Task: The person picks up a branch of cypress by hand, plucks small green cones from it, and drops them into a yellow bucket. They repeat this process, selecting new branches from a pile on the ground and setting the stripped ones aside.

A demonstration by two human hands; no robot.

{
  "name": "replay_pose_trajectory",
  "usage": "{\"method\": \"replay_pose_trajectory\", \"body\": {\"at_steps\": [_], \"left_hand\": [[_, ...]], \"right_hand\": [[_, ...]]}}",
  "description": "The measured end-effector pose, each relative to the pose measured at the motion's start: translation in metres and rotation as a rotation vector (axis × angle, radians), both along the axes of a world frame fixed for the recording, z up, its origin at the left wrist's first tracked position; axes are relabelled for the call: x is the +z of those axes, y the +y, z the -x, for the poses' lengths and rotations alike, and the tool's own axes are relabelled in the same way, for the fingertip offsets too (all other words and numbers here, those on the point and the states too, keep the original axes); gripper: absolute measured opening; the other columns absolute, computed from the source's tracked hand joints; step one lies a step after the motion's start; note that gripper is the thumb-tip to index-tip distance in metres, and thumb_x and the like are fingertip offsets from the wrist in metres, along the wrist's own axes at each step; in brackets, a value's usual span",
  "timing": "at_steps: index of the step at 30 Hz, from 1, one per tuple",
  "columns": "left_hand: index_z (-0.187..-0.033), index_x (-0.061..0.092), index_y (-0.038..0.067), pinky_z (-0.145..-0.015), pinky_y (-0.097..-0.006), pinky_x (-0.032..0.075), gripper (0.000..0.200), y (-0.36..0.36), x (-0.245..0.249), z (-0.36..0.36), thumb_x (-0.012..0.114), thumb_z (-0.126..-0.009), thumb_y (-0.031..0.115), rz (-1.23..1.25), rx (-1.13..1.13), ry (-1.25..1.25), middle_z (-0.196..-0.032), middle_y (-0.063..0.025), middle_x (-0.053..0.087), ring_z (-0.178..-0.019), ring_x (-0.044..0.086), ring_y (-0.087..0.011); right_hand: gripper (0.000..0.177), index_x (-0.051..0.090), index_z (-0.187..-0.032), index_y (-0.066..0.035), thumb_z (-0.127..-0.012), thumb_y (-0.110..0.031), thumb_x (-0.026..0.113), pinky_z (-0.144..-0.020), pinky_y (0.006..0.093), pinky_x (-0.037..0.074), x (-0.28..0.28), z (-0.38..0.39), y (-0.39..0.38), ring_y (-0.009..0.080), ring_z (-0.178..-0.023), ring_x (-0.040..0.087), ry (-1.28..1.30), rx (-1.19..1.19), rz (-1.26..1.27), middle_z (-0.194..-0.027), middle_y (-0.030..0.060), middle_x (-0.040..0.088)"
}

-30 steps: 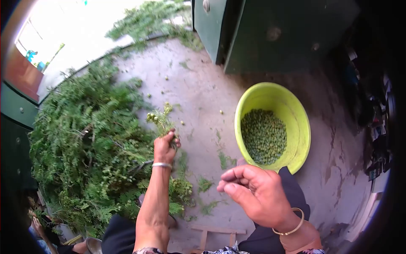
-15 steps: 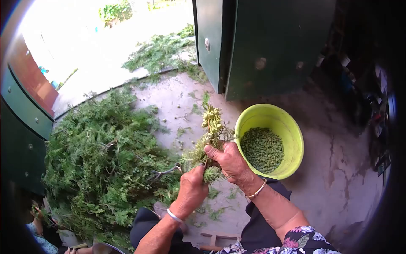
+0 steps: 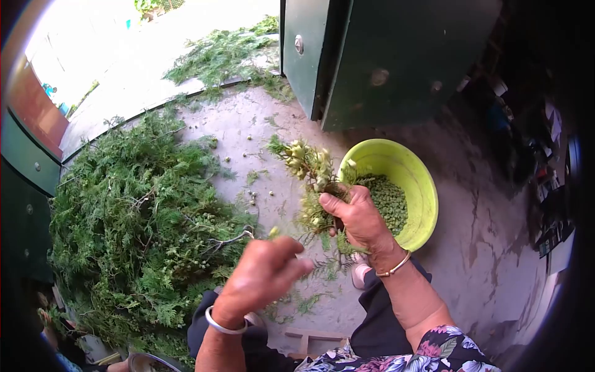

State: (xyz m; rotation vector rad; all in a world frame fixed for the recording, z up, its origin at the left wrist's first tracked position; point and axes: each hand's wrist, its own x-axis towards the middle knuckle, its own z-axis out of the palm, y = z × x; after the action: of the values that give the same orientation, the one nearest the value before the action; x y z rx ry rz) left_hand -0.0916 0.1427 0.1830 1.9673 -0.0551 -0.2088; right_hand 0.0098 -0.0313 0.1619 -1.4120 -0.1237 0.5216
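Observation:
A conifer sprig (image 3: 310,167) with clusters of pale green cones is gripped in my right hand (image 3: 359,217), thumb pressed along its stem. Feathery green ends stick out below that hand, beside the rim of the yellow-green bucket (image 3: 423,214). My left hand (image 3: 263,273), smeared by motion, is off the sprig, lower and to its left. Its thumb and forefinger are apart with nothing visible between them. A small yellow-green bit (image 3: 274,232) shows just above its knuckles. Many small green cones (image 3: 389,201) lie inside the bucket.
A large heap of cut conifer branches (image 3: 142,229) covers the floor at left. More greenery (image 3: 223,59) lies by the doorway, near a dark green door (image 3: 390,62). Loose cones dot the concrete floor (image 3: 238,124). Part of another person shows at bottom left.
My left hand has come off the sprig and moved down and left. My right hand has shifted right with the sprig, whose tip now leans left. The view has shifted slightly.

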Motion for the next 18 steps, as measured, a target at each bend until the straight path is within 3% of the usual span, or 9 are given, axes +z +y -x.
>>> {"method": "replay_pose_trajectory", "body": {"at_steps": [2,4,6,7,9,14,16,17,18], "left_hand": [[-0.096,0.063,-0.008,-0.056,-0.0270,0.051,0.020,0.006,0.002,-0.002,0.063,-0.084,0.007,0.266,0.301,0.041,-0.070,-0.0076,0.064,-0.064,0.062,-0.0132],[-0.102,0.060,-0.010,-0.065,-0.0251,0.051,0.025,0.008,-0.010,-0.004,0.062,-0.083,0.006,0.252,0.553,-0.074,-0.088,-0.0119,0.065,-0.073,0.063,-0.0140],[-0.104,0.060,-0.008,-0.073,-0.0259,0.051,0.026,0.007,-0.011,-0.004,0.064,-0.080,0.002,0.324,0.634,-0.137,-0.094,-0.0122,0.066,-0.079,0.064,-0.0149],[-0.104,0.060,-0.008,-0.073,-0.0259,0.051,0.026,0.004,-0.008,-0.004,0.064,-0.080,0.002,0.320,0.643,-0.136,-0.094,-0.0122,0.066,-0.079,0.064,-0.0149],[-0.104,0.061,-0.006,-0.077,-0.0275,0.051,0.028,0.001,0.000,-0.004,0.065,-0.078,0.001,0.671,0.542,-0.243,-0.092,-0.0109,0.066,-0.081,0.063,-0.0154],[-0.104,0.058,-0.006,-0.071,-0.0263,0.051,0.029,0.007,-0.008,-0.001,0.062,-0.075,-0.005,0.644,0.531,-0.180,-0.089,-0.0082,0.067,-0.077,0.063,-0.0129],[-0.105,0.056,-0.008,-0.075,-0.0298,0.052,0.030,0.005,-0.006,-0.003,0.060,-0.075,-0.008,0.785,0.678,-0.142,-0.096,-0.0135,0.065,-0.080,0.065,-0.0175],[-0.102,0.056,-0.007,-0.077,-0.0308,0.053,0.026,0.007,-0.004,-0.004,0.058,-0.076,-0.009,0.783,0.704,-0.182,-0.094,-0.0125,0.065,-0.080,0.064,-0.0174],[-0.097,0.058,-0.006,-0.069,-0.0260,0.051,0.020,0.010,-0.004,-0.005,0.060,-0.077,-0.007,0.792,0.747,-0.202,-0.090,-0.0099,0.066,-0.076,0.063,-0.0134]], "right_hand": [[0.019,0.065,-0.107,-0.004,-0.092,-0.015,0.059,-0.049,0.0184,0.043,0.015,0.006,0.001,0.0046,-0.057,0.053,-0.017,-0.044,0.028,-0.078,-0.0022,0.062],[0.021,0.065,-0.110,-0.005,-0.092,-0.015,0.059,-0.047,0.0181,0.042,0.024,0.009,-0.004,0.0038,-0.058,0.053,0.042,0.200,-0.124,-0.077,-0.0030,0.062],[0.023,0.065,-0.112,-0.006,-0.093,-0.016,0.058,-0.047,0.0176,0.039,0.022,0.016,0.001,0.0021,-0.058,0.051,0.110,0.172,-0.160,-0.076,-0.0039,0.062],[0.023,0.065,-0.112,-0.006,-0.092,-0.017,0.059,-0.047,0.0177,0.039,0.020,0.017,0.000,0.0015,-0.058,0.049,0.047,0.272,-0.083,-0.075,-0.0044,0.061],[0.023,0.066,-0.111,-0.006,-0.092,-0.018,0.060,-0.048,0.0179,0.038,0.011,0.019,0.004,0.0004,-0.056,0.045,0.030,0.389,-0.038,-0.073,-0.0066,0.058],[0.033,0.062,-0.117,-0.004,-0.090,-0.024,0.064,-0.050,0.0186,0.039,0.012,0.026,0.005,0.0014,-0.058,0.047,0.146,0.546,-0.003,-0.074,-0.0053,0.059],[0.041,0.057,-0.120,0.001,-0.089,-0.024,0.066,-0.053,0.0206,0.042,0.015,0.026,0.010,0.0035,-0.061,0.051,-0.061,0.542,0.113,-0.076,-0.0026,0.060],[0.056,0.046,-0.129,0.006,-0.087,-0.023,0.068,-0.058,0.0209,0.043,0.023,0.030,0.011,0.0070,-0.064,0.054,0.170,0.527,-0.007,-0.075,0.0019,0.063],[0.056,0.046,-0.129,0.006,-0.087,-0.023,0.068,-0.058,0.0209,0.043,0.018,0.029,0.010,0.0070,-0.064,0.054,0.171,0.524,-0.010,-0.075,0.0019,0.063]]}}
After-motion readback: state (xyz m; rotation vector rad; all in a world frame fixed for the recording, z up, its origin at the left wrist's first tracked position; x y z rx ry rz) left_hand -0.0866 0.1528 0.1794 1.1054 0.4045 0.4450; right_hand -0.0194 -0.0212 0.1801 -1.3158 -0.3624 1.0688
